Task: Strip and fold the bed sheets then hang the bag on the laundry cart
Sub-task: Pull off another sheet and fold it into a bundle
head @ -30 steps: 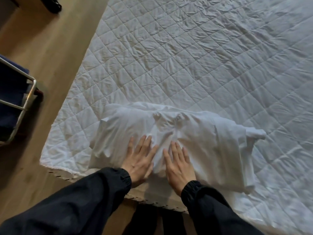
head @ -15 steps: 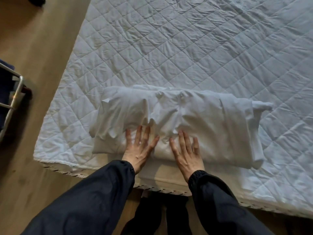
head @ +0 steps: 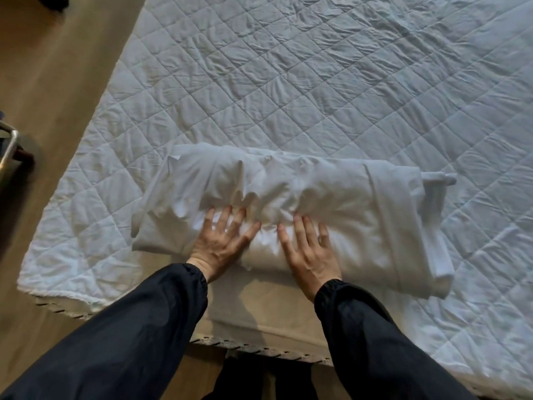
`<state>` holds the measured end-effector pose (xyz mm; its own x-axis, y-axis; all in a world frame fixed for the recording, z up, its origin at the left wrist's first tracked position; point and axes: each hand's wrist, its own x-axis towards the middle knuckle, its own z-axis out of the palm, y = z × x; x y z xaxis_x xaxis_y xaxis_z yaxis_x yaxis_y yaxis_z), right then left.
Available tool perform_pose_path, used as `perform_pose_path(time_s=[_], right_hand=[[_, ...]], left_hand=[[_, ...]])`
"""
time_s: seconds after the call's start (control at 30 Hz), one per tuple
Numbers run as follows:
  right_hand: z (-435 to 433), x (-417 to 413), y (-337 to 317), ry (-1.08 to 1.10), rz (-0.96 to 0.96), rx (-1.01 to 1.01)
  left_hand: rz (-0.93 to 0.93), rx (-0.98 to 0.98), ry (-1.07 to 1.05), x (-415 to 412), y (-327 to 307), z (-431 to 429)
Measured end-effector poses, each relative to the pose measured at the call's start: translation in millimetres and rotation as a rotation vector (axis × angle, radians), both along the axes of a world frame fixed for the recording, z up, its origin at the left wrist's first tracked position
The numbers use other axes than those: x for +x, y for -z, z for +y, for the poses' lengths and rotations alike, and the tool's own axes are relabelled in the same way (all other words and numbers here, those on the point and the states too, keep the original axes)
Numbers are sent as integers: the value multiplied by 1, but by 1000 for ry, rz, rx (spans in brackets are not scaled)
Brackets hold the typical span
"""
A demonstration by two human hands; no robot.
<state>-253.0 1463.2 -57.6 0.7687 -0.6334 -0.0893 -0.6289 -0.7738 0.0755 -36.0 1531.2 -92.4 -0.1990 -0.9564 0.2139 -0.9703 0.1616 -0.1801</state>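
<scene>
A folded white bed sheet point(head: 340, 197) lies as a thick, wrinkled bundle near the front corner of the bed, on the quilted white mattress pad point(head: 317, 82). My left hand point(head: 222, 241) presses flat on the bundle's near edge, fingers spread and straight. My right hand point(head: 310, 249) presses flat beside it, a little to the right, fingers straight too. Both wrists come out of dark sleeves. A loose flap of the sheet sticks out at the bundle's right end. No bag is in view.
Wooden floor point(head: 57, 82) runs along the left of the bed. A metal bar of the laundry cart point(head: 8, 148) shows at the left edge. The bed's lace-trimmed front edge point(head: 259, 345) lies just before my legs.
My view has shifted so the bundle sits more level and centred. Both hands have slid slightly forward on the sheet, flattening it, and stay pressed flat.
</scene>
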Motion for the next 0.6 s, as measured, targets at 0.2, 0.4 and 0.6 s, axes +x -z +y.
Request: perform_pose_path(time_s=[0.2, 0.4, 0.6], right_hand=[[-17, 8, -35, 16, -60, -141], [-20, 17, -54, 57, -52, -273], [-49, 23, -46, 71, -38, -247]], left_hand=[[35, 172, 43, 19, -53, -33], [37, 408, 15, 37, -103, -76], [22, 457, 1, 36, -117, -94]])
